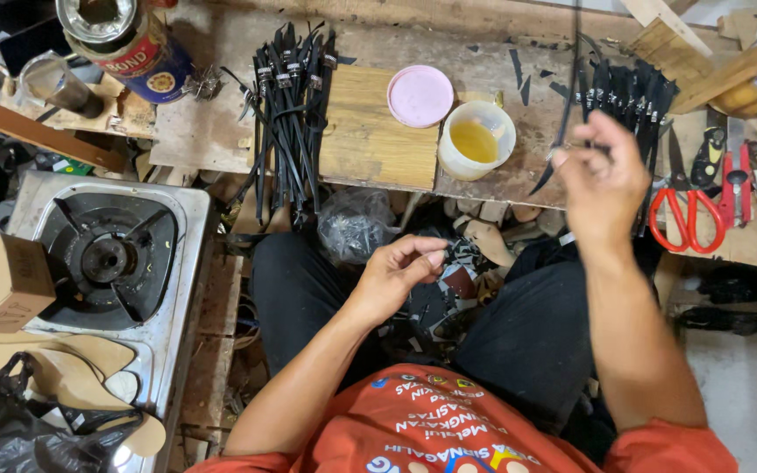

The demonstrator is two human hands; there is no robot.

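Left hand point(400, 267), near, over the lap: grip loosely curled, thumb on fingertips; whether it pinches anything, cannot tell. Right hand point(602, 180), at 2 o'clock from the left: grip pinched on one black strap point(569, 105), held up above the counter point(370, 140). Strap's upper end runs to 12 o'clock. Just beyond, at 1 o'clock: pile of black straps point(633, 96). Red scissors point(687, 219) at 3 o'clock. Cup of yellow liquid point(477, 140) at 10 o'clock, pink lid point(420, 95) beside it. Second strap bundle point(289, 114) far left.
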